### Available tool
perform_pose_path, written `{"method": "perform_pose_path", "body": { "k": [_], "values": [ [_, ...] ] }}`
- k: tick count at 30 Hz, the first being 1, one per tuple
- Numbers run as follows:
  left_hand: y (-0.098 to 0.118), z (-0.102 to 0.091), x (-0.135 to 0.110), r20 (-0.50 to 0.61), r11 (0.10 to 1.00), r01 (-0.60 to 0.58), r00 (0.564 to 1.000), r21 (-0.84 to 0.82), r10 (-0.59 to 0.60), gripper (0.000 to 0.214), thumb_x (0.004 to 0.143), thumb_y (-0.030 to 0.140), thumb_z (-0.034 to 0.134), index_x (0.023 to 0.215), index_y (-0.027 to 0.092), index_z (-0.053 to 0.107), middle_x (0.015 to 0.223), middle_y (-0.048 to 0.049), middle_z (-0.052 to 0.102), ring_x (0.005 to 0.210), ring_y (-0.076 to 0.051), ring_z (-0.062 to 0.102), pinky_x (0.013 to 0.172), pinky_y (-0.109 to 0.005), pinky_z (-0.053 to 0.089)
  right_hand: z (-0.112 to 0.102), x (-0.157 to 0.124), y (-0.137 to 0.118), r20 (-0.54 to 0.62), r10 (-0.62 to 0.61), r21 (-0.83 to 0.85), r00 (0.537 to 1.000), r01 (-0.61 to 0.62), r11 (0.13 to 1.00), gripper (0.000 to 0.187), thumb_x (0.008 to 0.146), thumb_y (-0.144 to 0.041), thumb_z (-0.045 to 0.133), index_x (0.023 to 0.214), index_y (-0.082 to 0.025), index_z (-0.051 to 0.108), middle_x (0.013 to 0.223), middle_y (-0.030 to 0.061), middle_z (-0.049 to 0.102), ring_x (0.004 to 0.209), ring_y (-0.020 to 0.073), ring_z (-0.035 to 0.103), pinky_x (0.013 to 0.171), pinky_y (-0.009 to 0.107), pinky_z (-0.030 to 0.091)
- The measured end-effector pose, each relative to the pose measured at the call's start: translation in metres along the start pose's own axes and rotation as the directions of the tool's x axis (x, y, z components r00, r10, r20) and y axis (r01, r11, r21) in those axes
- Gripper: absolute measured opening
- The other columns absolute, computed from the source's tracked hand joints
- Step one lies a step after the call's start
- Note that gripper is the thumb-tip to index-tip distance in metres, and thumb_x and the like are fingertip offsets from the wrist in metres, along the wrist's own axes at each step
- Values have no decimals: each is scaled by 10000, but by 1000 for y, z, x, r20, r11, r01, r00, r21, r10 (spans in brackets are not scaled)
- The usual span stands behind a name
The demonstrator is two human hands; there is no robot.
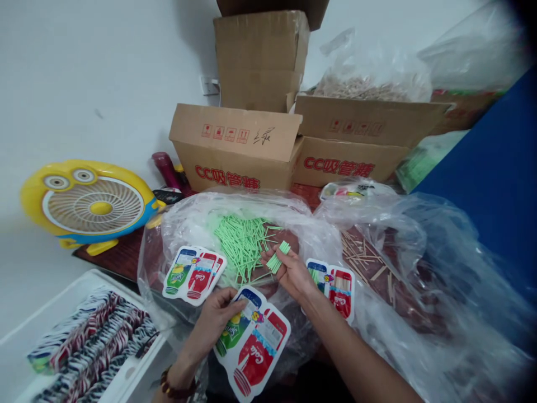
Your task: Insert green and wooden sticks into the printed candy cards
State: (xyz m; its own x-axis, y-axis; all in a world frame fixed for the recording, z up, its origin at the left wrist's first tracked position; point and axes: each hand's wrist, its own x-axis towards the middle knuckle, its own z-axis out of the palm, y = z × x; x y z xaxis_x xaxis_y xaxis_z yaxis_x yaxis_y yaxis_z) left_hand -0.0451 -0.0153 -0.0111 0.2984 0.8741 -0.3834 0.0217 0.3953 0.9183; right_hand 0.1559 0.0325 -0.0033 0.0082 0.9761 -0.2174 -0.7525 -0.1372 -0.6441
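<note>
My left hand (220, 313) pinches a bottle-shaped double pouch (255, 347) by its upper left part; one half is green, the other red and marked Cola. Between the fingers of my right hand (289, 271) is a small bundle of green sticks (279, 257). Just behind it lies a heap of loose green sticks (239, 243) on a clear plastic sheet. More of these pouches (194, 275) are stacked to the left of the heap. Another pouch (342, 288), with pale sticks showing in its red half, lies to the right, partly behind my right forearm.
Beige sticks (369, 257) lie on the clear plastic (419, 224) at right. A yellow fan (100, 208) stands at left, above a white foam box (12, 319) holding rows of packed pouches (92, 336). Cardboard boxes (235, 140) line the back; a blue panel (486, 173) borders the right.
</note>
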Motion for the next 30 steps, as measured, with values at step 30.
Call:
{"method": "perform_pose_path", "body": {
  "k": [30],
  "values": [
    [19,50,-1,243,938,-292,939,188,244,277,828,383,621,691,149,677,650,0,540,610,-119,428,563,-217,347,-2,-70,-39,8,-305,-91,952,304,948,111,867,-327,583,914,-228,567,762,-19,584,743,144,598,782,302,488]
  ]
}}
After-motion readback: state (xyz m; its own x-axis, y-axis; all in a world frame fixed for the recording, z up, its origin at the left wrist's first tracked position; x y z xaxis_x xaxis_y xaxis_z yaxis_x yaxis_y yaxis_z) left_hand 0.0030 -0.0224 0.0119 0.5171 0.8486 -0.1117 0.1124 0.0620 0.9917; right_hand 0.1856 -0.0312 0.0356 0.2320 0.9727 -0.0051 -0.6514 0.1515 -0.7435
